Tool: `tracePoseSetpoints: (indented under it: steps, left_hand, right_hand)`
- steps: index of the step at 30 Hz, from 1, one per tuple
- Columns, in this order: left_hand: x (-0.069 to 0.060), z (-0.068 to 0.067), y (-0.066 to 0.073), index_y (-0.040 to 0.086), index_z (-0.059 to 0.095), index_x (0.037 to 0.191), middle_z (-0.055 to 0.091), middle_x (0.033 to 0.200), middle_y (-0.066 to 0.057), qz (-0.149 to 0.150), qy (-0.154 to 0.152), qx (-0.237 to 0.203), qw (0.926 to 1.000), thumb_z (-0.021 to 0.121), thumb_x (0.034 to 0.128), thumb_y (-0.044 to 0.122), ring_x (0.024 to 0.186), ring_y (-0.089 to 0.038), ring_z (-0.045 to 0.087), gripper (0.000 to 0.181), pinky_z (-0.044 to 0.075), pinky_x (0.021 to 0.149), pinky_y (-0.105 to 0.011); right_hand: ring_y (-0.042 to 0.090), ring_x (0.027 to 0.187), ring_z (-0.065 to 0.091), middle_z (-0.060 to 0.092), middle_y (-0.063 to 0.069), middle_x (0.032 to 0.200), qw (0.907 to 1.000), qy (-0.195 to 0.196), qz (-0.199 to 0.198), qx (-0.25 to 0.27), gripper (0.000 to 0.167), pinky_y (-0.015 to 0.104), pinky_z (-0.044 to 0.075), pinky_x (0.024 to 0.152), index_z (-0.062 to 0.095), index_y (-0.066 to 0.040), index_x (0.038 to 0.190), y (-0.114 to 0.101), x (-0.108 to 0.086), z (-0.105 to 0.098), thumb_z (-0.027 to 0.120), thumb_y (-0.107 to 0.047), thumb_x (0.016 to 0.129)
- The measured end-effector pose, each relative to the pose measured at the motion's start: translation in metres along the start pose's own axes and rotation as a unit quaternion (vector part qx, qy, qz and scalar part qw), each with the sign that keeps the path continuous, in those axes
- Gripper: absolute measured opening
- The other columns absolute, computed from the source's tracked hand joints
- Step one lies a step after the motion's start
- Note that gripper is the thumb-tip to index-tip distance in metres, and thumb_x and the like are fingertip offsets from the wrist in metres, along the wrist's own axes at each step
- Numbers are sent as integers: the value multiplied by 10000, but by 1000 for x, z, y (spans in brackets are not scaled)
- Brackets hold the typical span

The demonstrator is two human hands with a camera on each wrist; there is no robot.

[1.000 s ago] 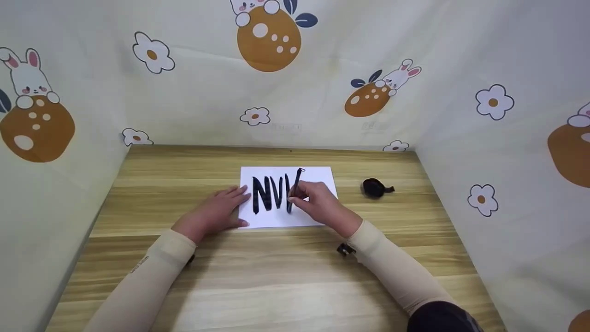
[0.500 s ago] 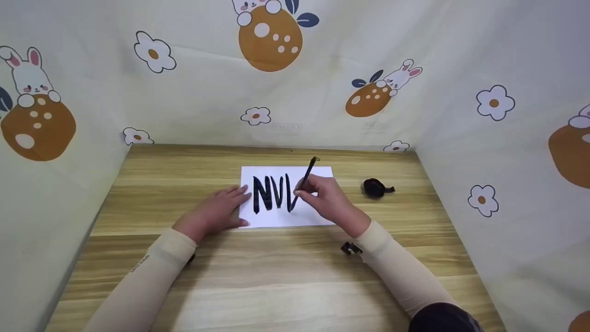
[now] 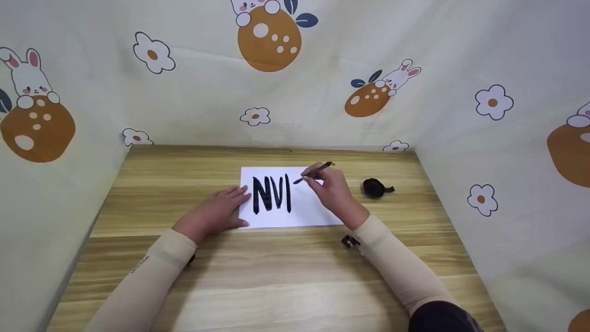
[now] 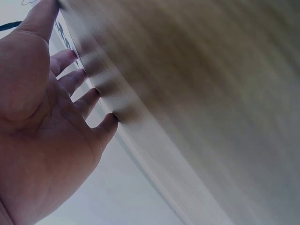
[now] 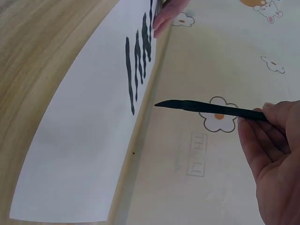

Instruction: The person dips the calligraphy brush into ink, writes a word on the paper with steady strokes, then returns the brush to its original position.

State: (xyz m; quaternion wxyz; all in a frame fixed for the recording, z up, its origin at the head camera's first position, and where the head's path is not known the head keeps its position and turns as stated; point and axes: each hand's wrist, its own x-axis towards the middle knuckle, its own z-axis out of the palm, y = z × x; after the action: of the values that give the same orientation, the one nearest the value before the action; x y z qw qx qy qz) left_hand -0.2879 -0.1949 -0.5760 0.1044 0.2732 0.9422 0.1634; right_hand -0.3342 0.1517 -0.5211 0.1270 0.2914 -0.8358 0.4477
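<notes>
My right hand [image 3: 333, 186] pinches a thin dark brush [image 5: 206, 107] between thumb and fingers. Its pointed black tip hangs just to the right of the last painted stroke, apart from the paper in the right wrist view. The white sheet of paper [image 3: 276, 220] lies flat on the table and bears thick black strokes [image 3: 262, 193] that read like N, V and one upright line. Along the sheet's left edge rests my left hand [image 3: 219, 210], its fingers spread and fingertips on the paper and table. In the left wrist view the fingers [image 4: 86, 101] reach out straight, holding nothing.
A small black round dish with a short handle [image 3: 374, 188] stands to the right of the paper on the wooden table [image 3: 276, 286]. Cloth walls [image 3: 198, 92] printed with rabbits and flowers enclose the back and both sides.
My right hand has lifted the brush from the bottom of the upright stroke and moved it up and to the right, tilting it flatter. The left hand stays in place.
</notes>
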Motion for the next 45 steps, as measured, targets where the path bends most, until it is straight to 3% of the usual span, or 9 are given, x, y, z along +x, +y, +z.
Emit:
tracePoseSetpoints:
  steps: [13,26,45]
  left_hand:
    - [-1,-1,0,24,433,1685,307,1787,-205,-20,16,12,10000,765,1035,489,1634,-492,276,865,244,1278,-735]
    - [-1,0,0,27,430,1687,308,1788,-201,5,-10,46,10000,752,1039,507,1639,-490,266,868,239,1280,-735]
    - [0,2,-1,40,431,1692,298,1794,-195,-2,-23,84,10000,740,1045,524,1643,-482,262,865,256,1278,-727]
  right_hand:
    - [234,992,798,817,96,1032,9998,116,81,-112,56,370,650,917,782,-14,1069,25,10,13,792,-22,1015]
    - [236,992,804,811,102,1033,9998,170,-60,-36,52,354,653,911,778,-11,1060,32,11,18,790,-3,1010]
    - [247,1002,802,815,90,1031,9997,-131,199,-84,69,327,647,927,777,-33,1032,37,7,23,775,29,1003]
